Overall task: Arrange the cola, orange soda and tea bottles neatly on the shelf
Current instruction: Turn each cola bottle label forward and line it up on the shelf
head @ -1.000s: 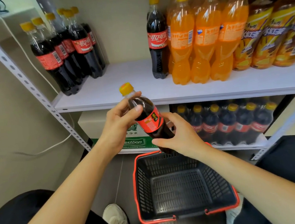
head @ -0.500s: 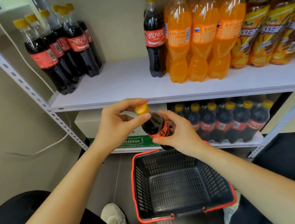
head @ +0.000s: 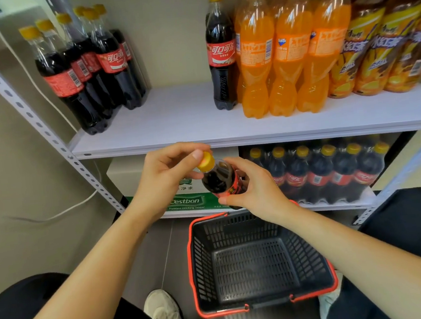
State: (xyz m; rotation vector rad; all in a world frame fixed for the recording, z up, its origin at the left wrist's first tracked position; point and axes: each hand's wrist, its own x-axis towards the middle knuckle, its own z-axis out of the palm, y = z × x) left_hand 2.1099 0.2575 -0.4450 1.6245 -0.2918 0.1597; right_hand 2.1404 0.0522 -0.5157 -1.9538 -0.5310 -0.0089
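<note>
A cola bottle [head: 217,177] with a yellow cap and red label is held in both hands just below the shelf board [head: 176,134], tipped with its cap toward me. My left hand [head: 170,175] pinches the cap end. My right hand [head: 255,186] grips the lower body. On the shelf, several cola bottles [head: 87,68] stand at the left, a single cola bottle [head: 221,54] stands mid-shelf beside three orange soda bottles [head: 289,50], and tea bottles [head: 377,43] fill the right.
A black basket with a red rim [head: 192,250] sits on the floor below my hands, with nothing in it. The lower shelf holds a water carton [head: 187,202] and a shrink-wrapped cola pack [head: 327,172]. A slotted metal upright [head: 35,121] runs at the left.
The bottle has tipped from nearly upright to cap-toward-me and sunk a little. My left hand has shifted from the bottle's neck to its cap.
</note>
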